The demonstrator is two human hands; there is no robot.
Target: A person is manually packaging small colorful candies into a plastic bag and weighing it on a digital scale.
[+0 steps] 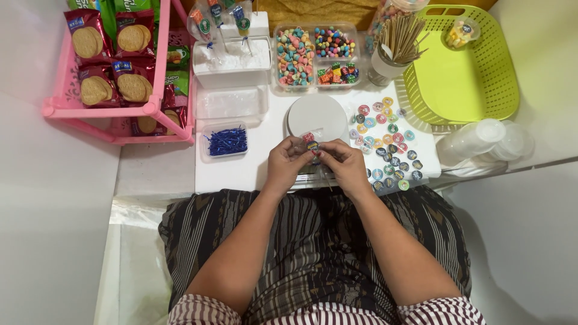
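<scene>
Both sets of fingertips are pinched together on a small clear packet [311, 144] with a round sticker on it, held just above the near edge of the white table [241, 171]; the left hand [286, 162] grips its left side, the right hand [344, 161] its right, fingers curled tight. It looks like the sealing or labelling stage of a sweet on a stick, and pressing the sticker flat would need a steady pinch. Just beyond lies a white round disc [317, 115], to the right a spread of round stickers [388, 144], to the left a tub of blue twist ties [226, 142]. Farther off sit candy trays [316, 55] and a cup of wooden sticks [394, 45].
</scene>
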